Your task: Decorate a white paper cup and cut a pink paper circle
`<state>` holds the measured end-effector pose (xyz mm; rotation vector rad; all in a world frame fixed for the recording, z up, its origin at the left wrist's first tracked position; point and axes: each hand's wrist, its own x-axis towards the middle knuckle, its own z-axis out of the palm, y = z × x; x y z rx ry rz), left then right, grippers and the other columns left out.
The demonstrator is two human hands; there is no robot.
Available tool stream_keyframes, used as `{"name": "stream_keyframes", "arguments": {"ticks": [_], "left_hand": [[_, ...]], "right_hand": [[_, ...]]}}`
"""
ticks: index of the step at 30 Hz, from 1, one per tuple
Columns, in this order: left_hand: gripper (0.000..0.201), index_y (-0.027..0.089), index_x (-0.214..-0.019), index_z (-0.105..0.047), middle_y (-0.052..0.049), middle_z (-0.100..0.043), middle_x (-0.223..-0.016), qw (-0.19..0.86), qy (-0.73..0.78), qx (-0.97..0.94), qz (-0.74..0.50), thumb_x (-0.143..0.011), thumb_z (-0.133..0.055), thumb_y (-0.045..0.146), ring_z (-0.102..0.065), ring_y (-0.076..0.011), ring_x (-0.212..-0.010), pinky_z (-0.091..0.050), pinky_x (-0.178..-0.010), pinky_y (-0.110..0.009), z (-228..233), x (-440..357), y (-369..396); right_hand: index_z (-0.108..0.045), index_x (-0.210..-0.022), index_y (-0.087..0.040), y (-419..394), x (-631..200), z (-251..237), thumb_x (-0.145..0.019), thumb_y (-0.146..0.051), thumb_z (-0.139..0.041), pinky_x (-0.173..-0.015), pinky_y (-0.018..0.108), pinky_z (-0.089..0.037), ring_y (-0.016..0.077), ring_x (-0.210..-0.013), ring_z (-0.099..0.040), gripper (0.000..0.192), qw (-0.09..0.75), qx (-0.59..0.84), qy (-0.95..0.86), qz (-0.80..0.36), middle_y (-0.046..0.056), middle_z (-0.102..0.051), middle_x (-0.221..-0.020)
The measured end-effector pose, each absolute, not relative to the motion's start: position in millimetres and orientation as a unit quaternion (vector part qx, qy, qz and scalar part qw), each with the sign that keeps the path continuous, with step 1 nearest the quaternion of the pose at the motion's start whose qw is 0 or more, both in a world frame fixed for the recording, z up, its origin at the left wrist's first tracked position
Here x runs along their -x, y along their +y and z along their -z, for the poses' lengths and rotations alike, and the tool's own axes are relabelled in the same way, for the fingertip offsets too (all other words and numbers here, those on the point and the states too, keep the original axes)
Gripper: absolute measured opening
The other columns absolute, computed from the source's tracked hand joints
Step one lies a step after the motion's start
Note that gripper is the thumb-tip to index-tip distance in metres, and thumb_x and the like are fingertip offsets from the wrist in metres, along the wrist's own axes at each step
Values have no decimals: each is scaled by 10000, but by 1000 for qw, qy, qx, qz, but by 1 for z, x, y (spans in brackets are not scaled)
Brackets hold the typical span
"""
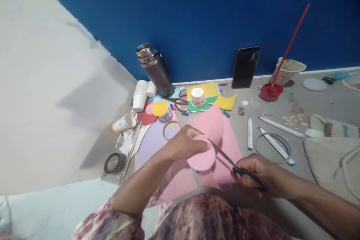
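My left hand (pixel 187 143) pinches a pink paper circle (pixel 201 159) with a grey outline, thumb on top. My right hand (pixel 255 172) has its fingers through the handles of black scissors (pixel 225 155). The blades reach the upper right edge of the circle, where a curling pink offcut (pixel 212 123) rises from it. Under both lie pink sheets (pixel 180 185) on the table. To the left of the circle rest a lilac paper piece (pixel 152 140) and a thin ring (pixel 170 130).
A steel flask (pixel 157 71) and a phone (pixel 246 67) lean on the blue wall. Paper cups (pixel 140 99), markers (pixel 249 135), a red pot with a brush (pixel 270 92), black tape (pixel 114 163), a cable loop (pixel 273 147) and a cloth bag (pixel 329 157) surround the work area.
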<state>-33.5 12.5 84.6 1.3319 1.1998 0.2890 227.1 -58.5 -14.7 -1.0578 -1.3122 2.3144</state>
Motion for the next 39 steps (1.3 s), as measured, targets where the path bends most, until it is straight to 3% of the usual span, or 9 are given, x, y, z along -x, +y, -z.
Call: {"name": "stream_keyframes", "arguments": {"ticks": [11,19,39], "left_hand": [[282,176,-530,-529,64,-394,-503,658,484,-570,-90,-696,-716,308,-375,-79,-490,-245,-481,-227,-85,33,19],[304,175,-526,-532,65,-398,-501,670,473,-568,-70,-684,-747,319,-357,-77,-484,-237,-487,-235,-83,32,25],[337,173,-549,-547,50,-463,-521,678,455,-576,-48,-700,-783,361,-403,-90,-499,-269,-484,-232,-85,35,31]], "right_hand": [[-636,-729,-172,-59,-230,25,-738,-658,-842,-440,198,-307,73,-453,-444,528,135,349,-450,-811,-48,-539,-531],[-634,-719,-167,-58,-231,21,-722,-692,-851,-448,195,-311,71,-456,-441,568,140,351,-450,-809,-51,-534,-532],[-613,-682,-183,-58,-231,24,-766,-467,-844,-428,191,-300,65,-446,-391,376,142,365,-448,-804,-64,-496,-517]]}}
